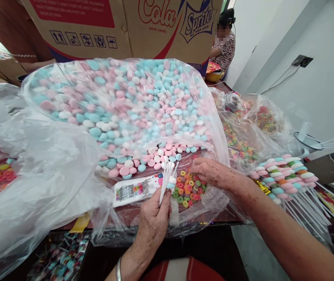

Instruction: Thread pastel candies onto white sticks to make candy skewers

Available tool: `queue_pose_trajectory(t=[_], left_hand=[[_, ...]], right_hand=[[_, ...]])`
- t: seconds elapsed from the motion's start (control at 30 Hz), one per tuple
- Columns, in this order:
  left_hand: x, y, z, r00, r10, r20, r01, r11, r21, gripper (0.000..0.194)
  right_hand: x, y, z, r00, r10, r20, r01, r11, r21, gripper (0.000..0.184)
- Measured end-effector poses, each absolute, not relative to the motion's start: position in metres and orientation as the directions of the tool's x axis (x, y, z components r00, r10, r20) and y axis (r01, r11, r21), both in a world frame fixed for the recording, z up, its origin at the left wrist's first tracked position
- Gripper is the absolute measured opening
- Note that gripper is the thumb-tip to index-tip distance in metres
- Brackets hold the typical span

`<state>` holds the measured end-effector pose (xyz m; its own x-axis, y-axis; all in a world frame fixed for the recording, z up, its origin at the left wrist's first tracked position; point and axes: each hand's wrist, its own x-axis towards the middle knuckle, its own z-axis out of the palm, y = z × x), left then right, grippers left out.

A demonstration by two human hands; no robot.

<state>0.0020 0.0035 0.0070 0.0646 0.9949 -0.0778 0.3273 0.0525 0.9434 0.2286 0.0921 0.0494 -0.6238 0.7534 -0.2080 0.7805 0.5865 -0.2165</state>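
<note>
A bundle of thin white sticks [167, 177] is gripped in my left hand [153, 214], which is closed around their lower part. Near the top of the bundle sit a white and a light-blue marshmallow [171, 183]. My right hand [210, 171] reaches in from the right with its fingers bent together at the edge of a pile of small ring gummies [188, 189]; what its fingertips hold, if anything, is hidden. Behind both hands, pink, blue and white marshmallows [153, 158] spill from a large clear plastic bag [126, 97]. A white printed packet [134, 190] lies left of the sticks.
Finished-looking marshmallow skewers [286, 175] are stacked at the right. Bags of colored gummies [240, 136] lie behind them. A big cardboard box [120, 31] stands at the back. Crumpled plastic [38, 168] covers the left side. Another person [228, 47] sits in the background.
</note>
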Motion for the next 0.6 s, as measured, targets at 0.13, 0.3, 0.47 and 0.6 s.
queue_pose_trajectory(t=[0.13,0.3,0.47,0.6], left_hand=[[0.002,0.004,0.008,0.068,0.995,-0.070,0.321,0.045,0.946,0.034],[0.002,0.003,0.011,0.079,0.995,-0.062,0.337,0.032,0.941,0.033],[0.002,0.003,0.012,0.077,0.995,-0.063,0.350,0.032,0.936,0.033],[0.002,0.003,0.013,0.078,0.996,-0.050,0.374,0.017,0.927,0.034]], right_hand=[[0.234,0.092,0.051,-0.574,0.809,-0.129,0.809,0.536,-0.241,0.025],[0.235,0.088,0.056,-0.592,0.802,-0.076,0.788,0.556,-0.266,0.025],[0.220,0.091,0.051,-0.575,0.810,-0.115,0.801,0.529,-0.279,0.025],[0.211,0.095,0.051,-0.584,0.789,-0.192,0.808,0.540,-0.236,0.020]])
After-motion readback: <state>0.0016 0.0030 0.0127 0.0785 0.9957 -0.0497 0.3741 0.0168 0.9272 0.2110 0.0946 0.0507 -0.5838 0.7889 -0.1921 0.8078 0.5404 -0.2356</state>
